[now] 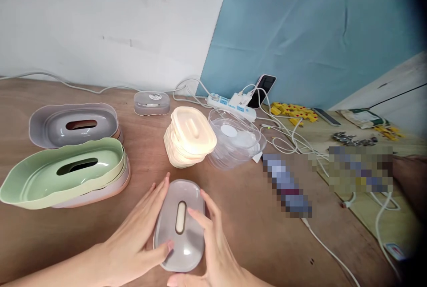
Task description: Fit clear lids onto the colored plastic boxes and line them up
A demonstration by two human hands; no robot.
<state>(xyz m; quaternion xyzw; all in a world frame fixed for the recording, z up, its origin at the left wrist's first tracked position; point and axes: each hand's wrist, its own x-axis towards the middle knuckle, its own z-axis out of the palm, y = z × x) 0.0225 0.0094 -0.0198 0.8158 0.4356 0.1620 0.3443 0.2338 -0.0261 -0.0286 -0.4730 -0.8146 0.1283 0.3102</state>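
A grey, rounded plastic tissue box [191,227] rests on the table in front of me, with a long slot in its glossy top. Something cream-coloured shows through the slot. My left hand [133,238] grips the box's left side, fingers stretched along the edge and thumb on the top. On the opposite side, my right hand [215,249] holds the edge, its index finger on the top close to the slot and its thumb at the near end. The underside of the box is hidden.
Green slotted trays [110,162] and grey slotted trays [60,129] are stacked at left. Behind the box stand stacked cream lids [193,131], clear plastic pieces [230,144] and another small grey box [151,103]. A power strip [233,108], phone [265,89] and loose cables lie right.
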